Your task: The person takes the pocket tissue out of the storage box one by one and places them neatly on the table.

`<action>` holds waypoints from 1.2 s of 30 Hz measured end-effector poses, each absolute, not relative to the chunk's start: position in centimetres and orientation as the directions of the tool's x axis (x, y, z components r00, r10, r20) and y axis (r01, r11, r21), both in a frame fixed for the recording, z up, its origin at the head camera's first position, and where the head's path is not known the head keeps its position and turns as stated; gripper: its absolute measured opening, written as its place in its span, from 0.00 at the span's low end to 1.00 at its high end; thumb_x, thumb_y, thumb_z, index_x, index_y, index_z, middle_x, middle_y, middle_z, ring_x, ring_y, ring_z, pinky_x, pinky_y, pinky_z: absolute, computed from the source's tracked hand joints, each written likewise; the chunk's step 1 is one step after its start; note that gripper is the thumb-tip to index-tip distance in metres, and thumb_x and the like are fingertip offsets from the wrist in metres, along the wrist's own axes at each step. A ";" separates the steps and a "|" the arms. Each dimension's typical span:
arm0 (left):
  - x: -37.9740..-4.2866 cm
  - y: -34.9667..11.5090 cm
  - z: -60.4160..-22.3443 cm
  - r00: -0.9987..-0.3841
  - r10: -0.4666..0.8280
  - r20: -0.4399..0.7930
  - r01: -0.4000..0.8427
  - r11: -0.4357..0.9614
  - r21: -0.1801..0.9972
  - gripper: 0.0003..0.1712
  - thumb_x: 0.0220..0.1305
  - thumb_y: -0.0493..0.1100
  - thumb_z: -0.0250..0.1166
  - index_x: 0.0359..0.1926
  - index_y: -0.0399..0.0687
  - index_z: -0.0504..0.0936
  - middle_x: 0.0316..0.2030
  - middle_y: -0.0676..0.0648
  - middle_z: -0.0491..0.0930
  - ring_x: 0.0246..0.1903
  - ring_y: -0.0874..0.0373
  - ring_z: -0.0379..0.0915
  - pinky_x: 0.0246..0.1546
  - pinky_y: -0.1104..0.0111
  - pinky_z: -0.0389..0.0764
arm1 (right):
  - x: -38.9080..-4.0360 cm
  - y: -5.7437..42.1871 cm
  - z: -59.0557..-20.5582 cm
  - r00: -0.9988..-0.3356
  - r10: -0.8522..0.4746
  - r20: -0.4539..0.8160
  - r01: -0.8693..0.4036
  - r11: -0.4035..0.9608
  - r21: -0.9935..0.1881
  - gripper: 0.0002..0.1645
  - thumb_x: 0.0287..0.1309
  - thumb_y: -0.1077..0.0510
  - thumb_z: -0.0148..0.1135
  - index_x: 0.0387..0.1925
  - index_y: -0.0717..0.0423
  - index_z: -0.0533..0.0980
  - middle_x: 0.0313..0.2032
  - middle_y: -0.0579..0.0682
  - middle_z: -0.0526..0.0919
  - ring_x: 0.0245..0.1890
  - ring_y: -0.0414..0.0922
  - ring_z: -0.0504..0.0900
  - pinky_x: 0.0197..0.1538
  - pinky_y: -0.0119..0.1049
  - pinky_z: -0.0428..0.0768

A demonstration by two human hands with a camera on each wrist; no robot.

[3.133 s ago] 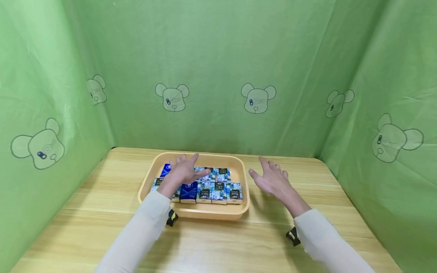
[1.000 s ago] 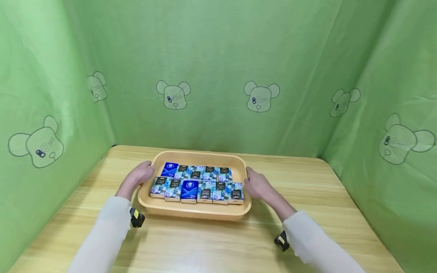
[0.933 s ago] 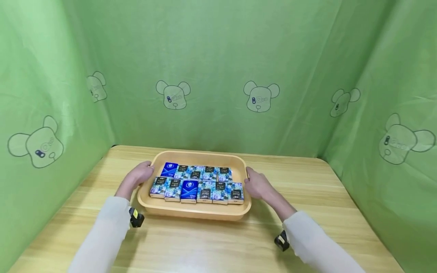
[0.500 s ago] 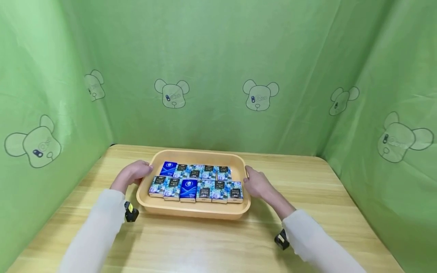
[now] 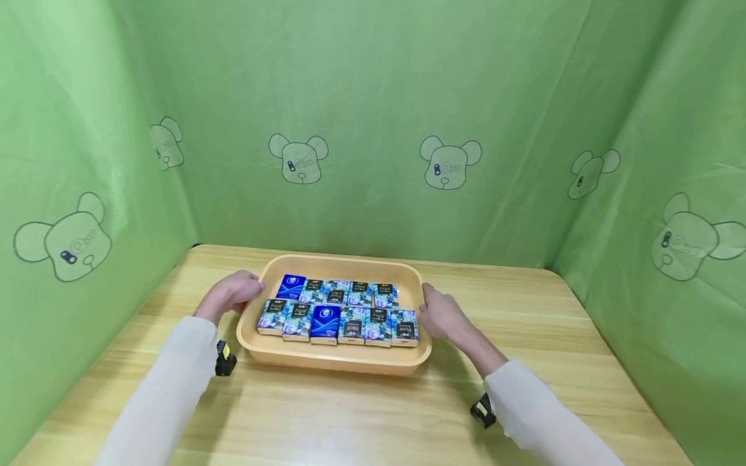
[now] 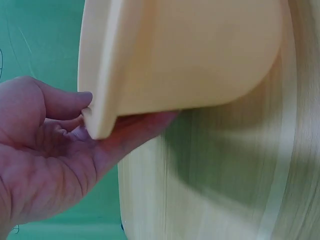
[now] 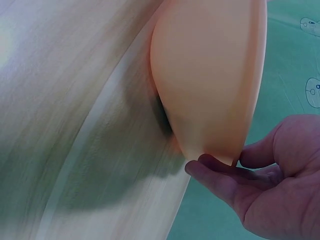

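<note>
Tray (image 5: 326, 360) near the table's (image 5: 350, 421) back edge; left hand (image 5: 236, 290) and right hand (image 5: 441, 315) pinch its opposite rims — gripping step, we judge; next calls for level, even carrying — packets (image 5: 324, 321) undisturbed.

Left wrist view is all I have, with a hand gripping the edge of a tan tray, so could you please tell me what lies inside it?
Observer: Eleven small packs lie in the tan tray, in two rows.
Operator: Thank you; and could you tell me where the right hand is?
Observer: It grips the tan tray at its right end, opposite the left hand.
</note>
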State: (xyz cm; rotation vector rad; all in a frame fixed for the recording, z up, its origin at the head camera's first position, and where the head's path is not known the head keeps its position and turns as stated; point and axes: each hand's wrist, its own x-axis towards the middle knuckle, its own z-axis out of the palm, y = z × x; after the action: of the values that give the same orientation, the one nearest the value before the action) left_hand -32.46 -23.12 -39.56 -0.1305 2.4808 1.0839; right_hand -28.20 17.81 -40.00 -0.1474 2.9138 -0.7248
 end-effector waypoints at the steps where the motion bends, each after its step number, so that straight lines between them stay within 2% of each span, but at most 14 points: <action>1: -32.4 -23.2 -39.6 -0.904 0.088 -0.418 -0.249 0.687 0.683 0.28 0.76 0.41 0.45 0.67 0.24 0.66 0.46 0.34 0.81 0.39 0.50 0.82 0.39 0.64 0.87 | -28.2 17.8 -40.0 -0.986 -0.124 -0.111 -0.058 0.878 -0.475 0.36 0.73 0.62 0.45 0.77 0.68 0.51 0.66 0.75 0.68 0.56 0.65 0.80 0.45 0.46 0.87; 6: -32.3 -23.5 -39.6 -0.904 0.113 -0.413 -0.239 0.668 0.705 0.30 0.76 0.40 0.47 0.71 0.24 0.62 0.51 0.30 0.80 0.44 0.46 0.84 0.44 0.61 0.88 | -28.2 17.7 -40.0 -0.986 -0.121 -0.115 -0.050 0.871 -0.488 0.36 0.73 0.63 0.46 0.77 0.68 0.50 0.65 0.76 0.70 0.48 0.61 0.83 0.31 0.37 0.84; 16: -32.4 -23.5 -39.6 -0.900 0.128 -0.416 -0.246 0.640 0.728 0.30 0.75 0.39 0.47 0.71 0.24 0.61 0.53 0.29 0.80 0.45 0.45 0.84 0.45 0.60 0.88 | -28.3 17.7 -39.9 -0.985 -0.112 -0.131 -0.031 0.862 -0.506 0.36 0.73 0.64 0.45 0.77 0.69 0.50 0.66 0.76 0.68 0.48 0.61 0.84 0.30 0.35 0.85; 22: -32.5 -23.5 -39.6 -0.902 0.113 -0.417 -0.254 0.642 0.723 0.29 0.75 0.39 0.47 0.70 0.23 0.63 0.50 0.31 0.80 0.42 0.47 0.84 0.43 0.62 0.88 | -28.5 17.7 -40.0 -0.990 -0.095 -0.104 -0.030 0.864 -0.503 0.35 0.71 0.65 0.45 0.75 0.69 0.53 0.66 0.75 0.68 0.54 0.63 0.81 0.36 0.37 0.86; 28: -32.4 -23.4 -39.8 -0.905 0.097 -0.414 -0.260 0.644 0.719 0.29 0.75 0.39 0.47 0.69 0.23 0.63 0.50 0.30 0.79 0.42 0.46 0.84 0.42 0.61 0.88 | -29.0 17.8 -39.6 -0.992 -0.073 -0.107 -0.013 0.877 -0.479 0.38 0.63 0.66 0.50 0.75 0.68 0.57 0.68 0.73 0.68 0.47 0.58 0.81 0.33 0.37 0.80; 30: -32.3 -23.4 -39.9 -0.906 0.091 -0.414 -0.265 0.642 0.719 0.29 0.75 0.39 0.47 0.70 0.24 0.63 0.50 0.31 0.79 0.42 0.47 0.84 0.42 0.62 0.88 | -29.1 17.8 -39.4 -0.992 -0.072 -0.100 -0.016 0.881 -0.472 0.40 0.61 0.66 0.52 0.74 0.69 0.57 0.68 0.73 0.68 0.49 0.58 0.80 0.36 0.38 0.81; 33: -32.2 -23.4 -39.8 -0.903 0.089 -0.419 -0.272 0.637 0.721 0.29 0.75 0.40 0.46 0.70 0.25 0.63 0.49 0.32 0.79 0.42 0.48 0.84 0.43 0.62 0.88 | -29.2 17.6 -39.2 -0.995 -0.065 -0.072 -0.025 0.888 -0.459 0.42 0.59 0.66 0.54 0.74 0.70 0.56 0.67 0.74 0.68 0.58 0.64 0.77 0.52 0.48 0.84; 36: -32.2 -23.4 -39.8 -0.900 0.099 -0.424 -0.270 0.639 0.721 0.29 0.76 0.41 0.46 0.71 0.26 0.61 0.48 0.32 0.80 0.43 0.48 0.83 0.43 0.61 0.87 | -29.2 17.1 -38.8 -0.999 -0.045 -0.028 -0.028 0.896 -0.442 0.43 0.58 0.66 0.55 0.74 0.70 0.55 0.66 0.74 0.68 0.63 0.68 0.72 0.66 0.58 0.75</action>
State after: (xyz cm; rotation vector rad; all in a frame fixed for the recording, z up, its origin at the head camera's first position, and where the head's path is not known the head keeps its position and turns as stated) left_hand -32.19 -23.39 -39.77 -0.1346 2.4319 1.1690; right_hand -29.24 17.14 -38.82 -0.0582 3.0228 -0.7044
